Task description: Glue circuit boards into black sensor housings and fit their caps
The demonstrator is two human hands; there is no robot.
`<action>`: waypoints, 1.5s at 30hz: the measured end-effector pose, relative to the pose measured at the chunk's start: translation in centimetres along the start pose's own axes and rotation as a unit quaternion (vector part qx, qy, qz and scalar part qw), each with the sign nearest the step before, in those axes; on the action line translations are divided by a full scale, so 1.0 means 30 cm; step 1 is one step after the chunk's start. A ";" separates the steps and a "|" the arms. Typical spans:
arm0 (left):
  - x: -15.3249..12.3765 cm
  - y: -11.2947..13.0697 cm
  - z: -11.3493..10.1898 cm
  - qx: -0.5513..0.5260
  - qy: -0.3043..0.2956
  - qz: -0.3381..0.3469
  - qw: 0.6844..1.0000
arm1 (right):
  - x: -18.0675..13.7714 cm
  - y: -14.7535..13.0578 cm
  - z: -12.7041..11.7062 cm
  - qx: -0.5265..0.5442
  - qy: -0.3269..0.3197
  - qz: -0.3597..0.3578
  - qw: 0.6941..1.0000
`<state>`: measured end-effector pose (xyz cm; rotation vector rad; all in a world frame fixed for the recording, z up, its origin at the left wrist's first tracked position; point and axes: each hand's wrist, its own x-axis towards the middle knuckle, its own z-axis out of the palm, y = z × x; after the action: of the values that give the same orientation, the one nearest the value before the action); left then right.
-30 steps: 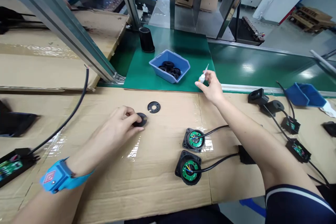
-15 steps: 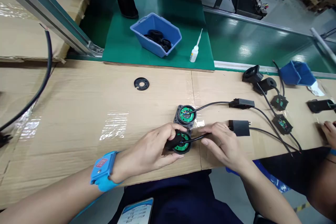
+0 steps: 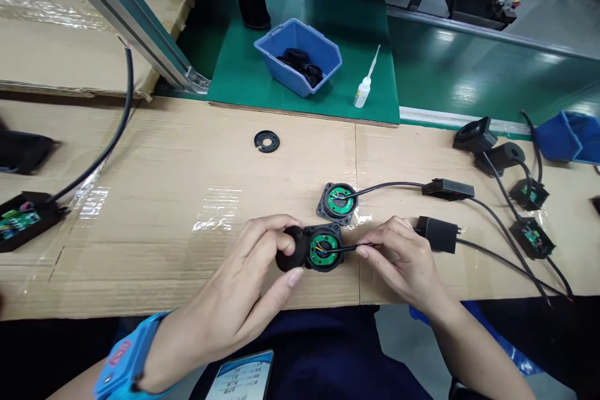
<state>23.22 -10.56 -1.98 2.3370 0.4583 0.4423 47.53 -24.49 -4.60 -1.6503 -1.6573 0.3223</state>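
My left hand [image 3: 255, 269] pinches a round black cap [image 3: 293, 249] just left of the nearer black housing. That housing [image 3: 324, 249] lies on the bench with a green circuit board and thin coloured wires showing inside. Between the thumb and fingers of my right hand [image 3: 398, 253] is the black cable [image 3: 349, 249] that runs out of the board. The cable leads toward a black box [image 3: 438, 234] beyond my right hand. Just behind sits a second housing [image 3: 337, 200] with its own green board and cable. A flat black ring [image 3: 267, 141] lies farther back.
A blue bin [image 3: 300, 59] with black parts and a white dropper bottle [image 3: 368, 84] stand on the green mat. Several cabled black parts and another blue bin [image 3: 567, 136] are at the right. An open black box [image 3: 28, 222] with a circuit board lies at the left.
The black cap in my left hand has moved left off the nearer housing, uncovering more of its board. My right hand still holds the cable. The view has shifted left.
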 end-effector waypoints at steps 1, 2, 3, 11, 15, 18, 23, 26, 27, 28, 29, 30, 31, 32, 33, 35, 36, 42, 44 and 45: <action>-0.004 0.008 -0.007 0.008 -0.002 -0.002 1.000 | 0.006 0.000 -0.003 0.009 -0.006 0.004 1.000; -0.007 0.016 -0.009 0.011 0.002 -0.005 1.000 | 0.012 0.001 -0.007 0.016 -0.012 0.007 1.000; -0.009 0.022 -0.006 0.013 0.007 -0.010 1.000 | 0.016 0.002 -0.011 0.023 -0.017 0.010 1.000; 0.028 0.057 0.058 0.096 -0.025 0.031 0.995 | 0.025 0.022 -0.021 0.046 -0.043 0.011 0.998; 0.063 0.065 0.050 0.121 -0.042 0.036 0.991 | 0.020 0.032 -0.020 0.054 -0.051 0.007 0.997; 0.088 0.064 0.029 0.128 -0.069 0.051 0.988 | 0.013 0.038 -0.020 0.055 -0.060 0.009 0.997; 0.123 0.056 0.010 0.156 -0.133 0.085 0.975 | 0.010 0.040 -0.018 0.050 -0.058 0.009 0.997; 0.148 0.066 0.004 0.200 -0.135 0.115 0.963 | 0.012 0.033 -0.024 0.038 -0.054 -0.002 0.998; 0.155 0.072 0.000 0.219 -0.133 0.126 0.958 | 0.012 0.028 -0.029 0.013 -0.036 -0.011 0.999; 0.161 0.078 -0.004 0.235 -0.131 0.138 0.953 | 0.010 0.021 -0.034 -0.026 -0.009 -0.031 0.999; 0.165 0.083 -0.008 0.247 -0.127 0.150 0.949 | 0.007 0.012 -0.039 -0.070 0.024 -0.068 0.995; 0.166 0.085 -0.013 0.255 -0.122 0.159 0.946 | 0.002 0.002 -0.042 -0.111 0.049 -0.114 0.986; 0.164 0.086 -0.016 0.259 -0.119 0.166 0.944 | -0.003 -0.008 -0.042 -0.140 0.059 -0.164 0.975; 0.157 0.084 -0.018 0.262 -0.117 0.171 0.943 | -0.009 -0.017 -0.038 -0.149 0.055 -0.213 0.964; 0.148 0.080 -0.018 0.266 -0.119 0.171 0.941 | -0.016 -0.025 -0.029 -0.142 0.039 -0.254 0.956; 0.126 0.068 -0.013 0.276 -0.130 0.165 0.938 | -0.026 -0.035 0.001 -0.124 0.019 -0.289 0.949; 0.115 0.062 -0.008 0.279 -0.138 0.164 0.936 | -0.030 -0.039 0.019 -0.122 0.020 -0.289 0.949; 0.107 0.019 0.015 0.257 -0.191 0.149 0.936 | -0.021 -0.063 0.092 -0.135 0.020 -0.219 0.966; 0.118 -0.005 0.015 0.204 -0.177 0.137 0.953 | -0.008 -0.071 0.093 -0.133 0.014 -0.206 0.969; 0.120 -0.019 0.015 0.167 -0.165 0.129 0.963 | -0.002 -0.073 0.091 -0.131 0.013 -0.203 0.970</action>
<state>26.48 -8.83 -2.04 2.7463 0.0694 0.0870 44.10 -23.95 -5.03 -1.4375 -2.0326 -0.1262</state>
